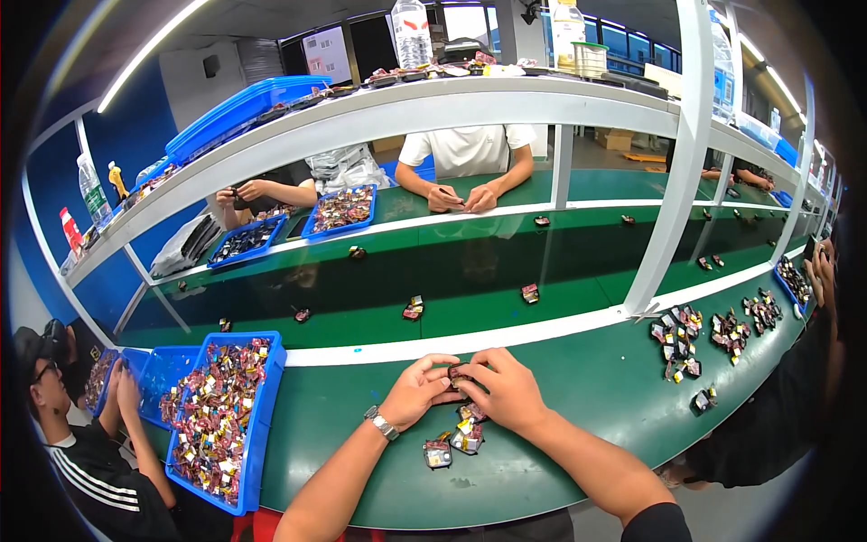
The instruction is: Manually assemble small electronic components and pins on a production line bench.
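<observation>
My left hand [417, 393], with a metal-banded watch on its wrist, and my right hand [501, 390] meet above the green work surface [361, 470]. The fingertips of both are closed on a small dark-cased electronic part [458, 378], mostly covered by the fingers. Just below my hands lie a few similar small parts with yellow, white and reddish bits, one dark-cased part [438, 453] at the near left and another part [467, 437] beside it.
A blue tray [264, 425] heaped with small parts stands at the left. Several loose part clusters [677, 339] lie at the right. Beyond the white rail [388, 350], a green belt [470, 307] carries spaced parts. A white post [673, 172] rises ahead right. Co-workers sit around.
</observation>
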Motion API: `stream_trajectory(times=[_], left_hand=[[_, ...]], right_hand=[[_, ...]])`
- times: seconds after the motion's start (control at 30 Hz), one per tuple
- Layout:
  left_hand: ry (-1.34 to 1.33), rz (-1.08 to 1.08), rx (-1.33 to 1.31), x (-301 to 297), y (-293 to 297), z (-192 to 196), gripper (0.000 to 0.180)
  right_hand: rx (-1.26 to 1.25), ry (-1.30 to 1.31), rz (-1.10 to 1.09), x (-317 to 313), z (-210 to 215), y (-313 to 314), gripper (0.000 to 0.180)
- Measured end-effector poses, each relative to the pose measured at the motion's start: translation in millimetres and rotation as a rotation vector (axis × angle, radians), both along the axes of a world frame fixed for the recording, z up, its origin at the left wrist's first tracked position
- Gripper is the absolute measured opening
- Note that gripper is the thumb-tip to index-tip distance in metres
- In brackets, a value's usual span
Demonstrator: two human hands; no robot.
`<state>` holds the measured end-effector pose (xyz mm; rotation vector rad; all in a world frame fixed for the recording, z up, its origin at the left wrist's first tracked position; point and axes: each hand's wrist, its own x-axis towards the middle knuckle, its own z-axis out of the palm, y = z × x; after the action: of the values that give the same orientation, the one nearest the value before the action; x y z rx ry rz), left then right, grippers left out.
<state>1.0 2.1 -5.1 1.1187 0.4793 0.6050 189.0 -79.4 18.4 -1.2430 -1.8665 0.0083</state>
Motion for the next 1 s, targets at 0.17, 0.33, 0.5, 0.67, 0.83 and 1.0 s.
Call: stream_trajectory(times=[0.17,0.33,0.5,0.67,0.83,1.0], left_hand=[[-0.012,0.030,0.021,3.7,-4.2,-1.0,0.041],[-0.029,0.049,0.026,5.9,-5.2,-0.2,0.040],[-0.007,0.082,0.046,7.3,-7.4,2.2,0.036],[0.026,0.105,0.058,9.7,-9.7,0.2,0.034],[0.091,0.125,0.074,11.8,-11.5,2.4,0.034],[0.091,0.127,0.076,10.1,-10.4,0.1,0.034]], right_hand=[[0.079,-0.026,-0.108,-7.6,-3.2,5.5,0.018],[0.148,-0.126,-0.059,-3.1,-2.0,6.8,0.019],[0.187,-0.216,-0.027,0.6,-5.5,9.7,0.019],[0.185,-0.256,-0.031,0.4,-8.4,12.2,0.015],[0.158,-0.227,0.008,4.3,-12.1,16.5,0.013],[0.047,-0.175,0.056,7.1,-11.1,15.5,0.014]])
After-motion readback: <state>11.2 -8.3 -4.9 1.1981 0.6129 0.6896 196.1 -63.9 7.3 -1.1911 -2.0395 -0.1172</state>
